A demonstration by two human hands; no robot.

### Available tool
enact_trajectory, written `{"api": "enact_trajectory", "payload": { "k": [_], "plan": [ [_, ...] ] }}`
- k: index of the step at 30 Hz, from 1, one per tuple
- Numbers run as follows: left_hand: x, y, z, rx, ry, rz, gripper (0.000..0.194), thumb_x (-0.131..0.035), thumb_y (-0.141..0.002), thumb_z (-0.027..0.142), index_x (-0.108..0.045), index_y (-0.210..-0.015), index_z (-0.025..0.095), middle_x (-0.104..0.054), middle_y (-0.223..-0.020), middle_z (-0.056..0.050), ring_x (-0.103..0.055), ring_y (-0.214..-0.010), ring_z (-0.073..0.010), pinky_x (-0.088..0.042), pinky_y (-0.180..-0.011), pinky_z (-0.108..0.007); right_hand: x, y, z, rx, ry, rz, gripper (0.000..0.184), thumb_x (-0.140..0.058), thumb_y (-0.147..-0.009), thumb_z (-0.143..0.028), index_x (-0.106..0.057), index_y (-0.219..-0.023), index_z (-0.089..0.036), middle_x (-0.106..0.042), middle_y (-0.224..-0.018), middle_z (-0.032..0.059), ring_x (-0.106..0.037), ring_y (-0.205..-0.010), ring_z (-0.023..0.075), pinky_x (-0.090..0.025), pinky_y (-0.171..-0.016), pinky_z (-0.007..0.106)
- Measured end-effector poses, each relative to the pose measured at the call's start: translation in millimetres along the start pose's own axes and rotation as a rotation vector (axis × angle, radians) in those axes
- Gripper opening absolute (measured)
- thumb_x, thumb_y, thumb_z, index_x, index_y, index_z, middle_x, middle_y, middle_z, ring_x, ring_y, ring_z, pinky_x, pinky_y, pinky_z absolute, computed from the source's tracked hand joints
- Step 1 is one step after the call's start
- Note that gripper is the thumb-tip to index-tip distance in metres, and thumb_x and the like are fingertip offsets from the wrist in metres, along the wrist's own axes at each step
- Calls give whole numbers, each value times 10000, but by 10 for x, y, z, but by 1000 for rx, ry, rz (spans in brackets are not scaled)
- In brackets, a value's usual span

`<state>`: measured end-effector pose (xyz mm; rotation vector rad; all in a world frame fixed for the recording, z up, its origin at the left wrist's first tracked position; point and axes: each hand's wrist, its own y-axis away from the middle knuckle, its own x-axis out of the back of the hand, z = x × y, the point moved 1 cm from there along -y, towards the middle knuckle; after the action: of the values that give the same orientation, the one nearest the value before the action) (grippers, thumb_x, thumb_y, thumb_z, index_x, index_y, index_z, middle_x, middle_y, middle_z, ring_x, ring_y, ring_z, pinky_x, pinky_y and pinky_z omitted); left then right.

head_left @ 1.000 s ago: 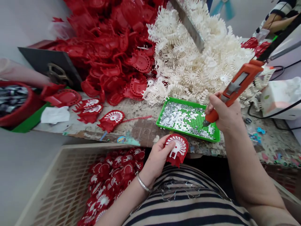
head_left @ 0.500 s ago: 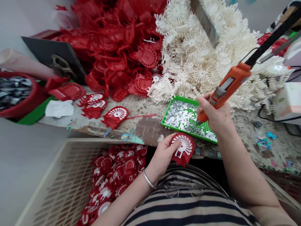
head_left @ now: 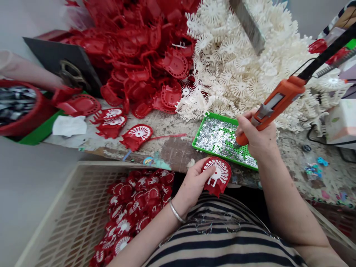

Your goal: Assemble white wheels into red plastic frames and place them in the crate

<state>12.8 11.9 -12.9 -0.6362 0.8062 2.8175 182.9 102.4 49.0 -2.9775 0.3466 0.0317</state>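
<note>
My left hand (head_left: 197, 178) grips a red plastic part (head_left: 224, 182) by its left side, above my lap. A white fan-shaped insert (head_left: 220, 171) lies in that part, and my thumb presses on it. Wrapped round an orange electric screwdriver (head_left: 274, 104) is my right hand (head_left: 260, 137). The screwdriver slants down to the left, its tip in a shallow green tray (head_left: 200, 149). Small shiny metal pieces (head_left: 215, 133), like washers or screws, cover much of the tray floor. Whether one sits on the tip I cannot tell.
Red parts (head_left: 139, 55) and white inserts (head_left: 230, 66) are heaped behind the tray. Several red parts with inserts (head_left: 137, 137) lie on the worn bench, left of it. Below stands a plastic crate (head_left: 69, 207) of assembled parts (head_left: 133, 207). A metal bar (head_left: 249, 27) hangs overhead.
The view has shifted slightly. The screwdriver stays low in the tray in my right hand, tilted a little more. My left hand keeps the red part in nearly the same place.
</note>
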Motion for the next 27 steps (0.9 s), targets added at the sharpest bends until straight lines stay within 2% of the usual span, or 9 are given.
{"api": "enact_trajectory", "payload": {
  "k": [7,12,17,20,27],
  "plan": [
    [-1,12,-8,-20,13,-7,383,-785,-729,348,-696,-1046,150,-725,-890,-43,-619,-718,-125,-498,-685,-225,-2,-17,-9,27,23,-7,240,-769,-761,-345,-576,-703,-215,-561,-513,-38,-520,-448,119,-447,-451,278],
    [3,8,2,-29,24,-11,362,-776,-744,337,-697,-1045,153,-726,-893,-40,-625,-723,-123,-500,-685,-221,0,3,-171,115,-67,6,263,-789,-719,-368,-563,-714,-233,-521,-479,-60,-496,-419,123,-438,-435,284],
    [-111,-24,56,-30,79,-37,352,-784,-721,322,-694,-1009,141,-722,-849,-43,-620,-687,-132,-499,-660,-236,-46,191,-510,91,-240,-65,226,-760,-730,-317,-548,-692,-247,-470,-464,-71,-454,-394,113,-414,-414,278],
    [-202,-37,90,-44,98,-77,316,-766,-738,322,-697,-988,142,-718,-834,-40,-615,-681,-132,-492,-651,-235,-93,338,-659,50,-297,-127,264,-777,-711,-346,-536,-679,-244,-458,-444,-77,-440,-379,108,-409,-409,276],
    [-312,19,130,-50,97,-95,295,-759,-733,342,-697,-945,146,-680,-754,-14,-580,-629,-122,-465,-631,-239,-145,500,-678,52,-297,-162,330,-821,-679,-403,-528,-723,-258,-455,-450,-83,-452,-386,116,-399,-409,280]
  ]
}}
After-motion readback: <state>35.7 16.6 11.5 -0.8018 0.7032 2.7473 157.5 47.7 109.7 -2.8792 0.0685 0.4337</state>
